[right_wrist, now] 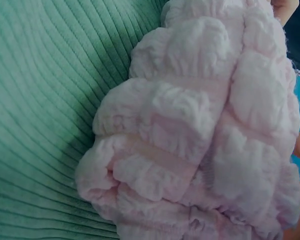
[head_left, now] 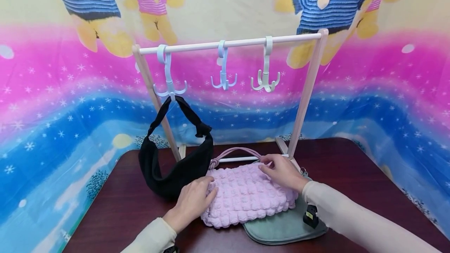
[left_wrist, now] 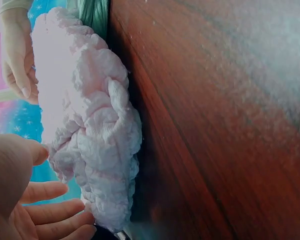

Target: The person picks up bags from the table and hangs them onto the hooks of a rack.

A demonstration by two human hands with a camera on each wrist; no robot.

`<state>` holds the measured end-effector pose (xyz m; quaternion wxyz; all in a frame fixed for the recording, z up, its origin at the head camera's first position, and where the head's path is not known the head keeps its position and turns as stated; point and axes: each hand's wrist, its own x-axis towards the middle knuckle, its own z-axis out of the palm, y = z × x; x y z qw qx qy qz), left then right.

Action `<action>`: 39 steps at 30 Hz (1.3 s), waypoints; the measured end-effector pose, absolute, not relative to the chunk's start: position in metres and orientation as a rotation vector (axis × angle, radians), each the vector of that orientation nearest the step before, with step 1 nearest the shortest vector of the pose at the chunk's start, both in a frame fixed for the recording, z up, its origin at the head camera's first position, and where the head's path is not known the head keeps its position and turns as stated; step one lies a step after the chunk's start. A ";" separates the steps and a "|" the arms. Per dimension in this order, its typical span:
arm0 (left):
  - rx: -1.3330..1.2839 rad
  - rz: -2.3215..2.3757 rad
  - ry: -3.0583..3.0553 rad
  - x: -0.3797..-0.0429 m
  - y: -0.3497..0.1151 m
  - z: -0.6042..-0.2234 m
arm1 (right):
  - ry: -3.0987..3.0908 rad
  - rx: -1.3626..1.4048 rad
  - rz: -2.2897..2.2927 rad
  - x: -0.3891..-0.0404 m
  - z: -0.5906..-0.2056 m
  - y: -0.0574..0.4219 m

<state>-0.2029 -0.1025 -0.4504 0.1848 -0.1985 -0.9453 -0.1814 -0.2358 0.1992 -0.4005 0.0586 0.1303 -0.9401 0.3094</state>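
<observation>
A pink puffy, quilted handbag (head_left: pixel 246 194) lies on the table, its thin pink strap (head_left: pixel 242 149) arching up behind it. My left hand (head_left: pixel 193 200) touches the bag's left end, with fairly straight, spread fingers (left_wrist: pixel 55 212) against the puffy fabric. At the top right corner, my right hand (head_left: pixel 283 171) pinches the bag near the strap's base between thumb and fingers. A green ribbed bag (head_left: pixel 284 225) lies partly under the pink one. Left of it, a black bag (head_left: pixel 175 175) hangs by its strap from a pale blue hook (head_left: pixel 170 87).
A wooden rack (head_left: pixel 306 93) stands at the back of the dark red table (head_left: pixel 116 210). Its bar also carries a second blue hook (head_left: pixel 224 77) and a greyish-white hook (head_left: pixel 266 77), both bare. A printed cloth (head_left: pixel 225 15) with bears and snowflakes surrounds the table.
</observation>
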 end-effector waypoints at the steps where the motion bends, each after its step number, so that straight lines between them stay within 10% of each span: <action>1: -0.556 -0.510 -2.666 -0.204 -0.103 -0.451 | -2.851 0.393 0.934 -0.236 -0.400 0.199; 39: -0.550 -0.768 -2.723 -0.233 -0.105 -0.445 | -2.947 0.446 0.925 -0.255 -0.394 0.210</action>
